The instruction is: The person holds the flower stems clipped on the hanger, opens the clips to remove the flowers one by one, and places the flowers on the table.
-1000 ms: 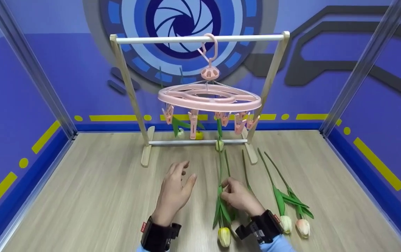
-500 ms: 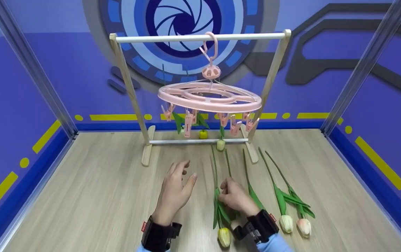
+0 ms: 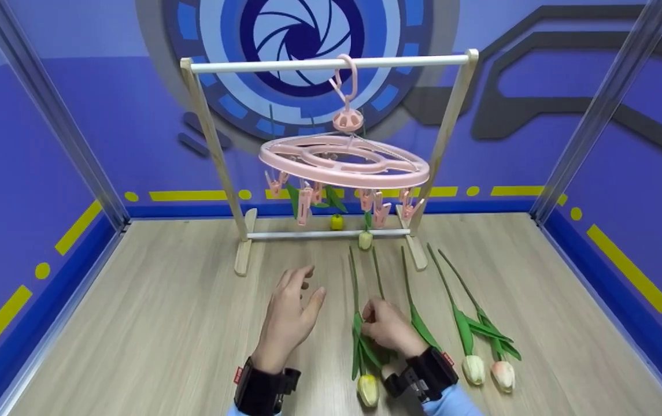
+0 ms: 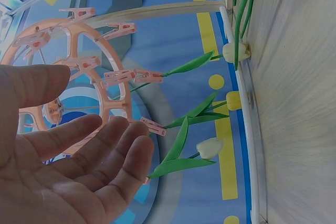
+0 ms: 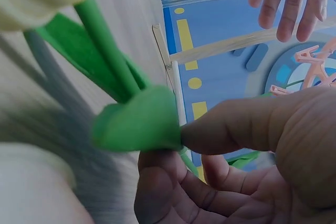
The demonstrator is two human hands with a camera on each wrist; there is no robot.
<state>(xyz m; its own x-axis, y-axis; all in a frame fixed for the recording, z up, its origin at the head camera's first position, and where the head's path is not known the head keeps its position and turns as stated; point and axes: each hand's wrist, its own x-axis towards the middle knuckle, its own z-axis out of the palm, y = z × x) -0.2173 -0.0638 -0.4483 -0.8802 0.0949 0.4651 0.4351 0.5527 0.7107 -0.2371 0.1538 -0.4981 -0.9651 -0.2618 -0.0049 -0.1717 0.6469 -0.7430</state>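
Note:
My right hand (image 3: pixel 391 326) pinches a green leaf (image 5: pixel 139 121) of the yellow tulip (image 3: pixel 368 391) between thumb and index finger, low over the table. Its thin stem (image 3: pixel 355 283) points toward the rack. A paler bloom (image 5: pixel 31 187) sits close beside it in the right wrist view, mostly cut off. Touching nothing, my left hand (image 3: pixel 290 323) is held above the table with fingers relaxed. Beyond both hands a pink clip hanger (image 3: pixel 345 162) hangs from a rack. Its clips hold several tulips head down, among them a yellow one (image 4: pixel 234 100) and a white one (image 4: pixel 210 148).
The rack's top bar (image 3: pixel 284 65) is white, on wooden legs (image 3: pixel 449 124). On the table right of my right hand lie a cream tulip (image 3: pixel 473 370), a pinkish tulip (image 3: pixel 503 377) and another leafy stem (image 3: pixel 420 323). Purple walls enclose the table.
The yellow tulip's stem has shifted left, and its end no longer overlaps the hanging bloom. My right hand moved slightly left; my left hand stayed. The hanger's clips and flowers have turned a little.

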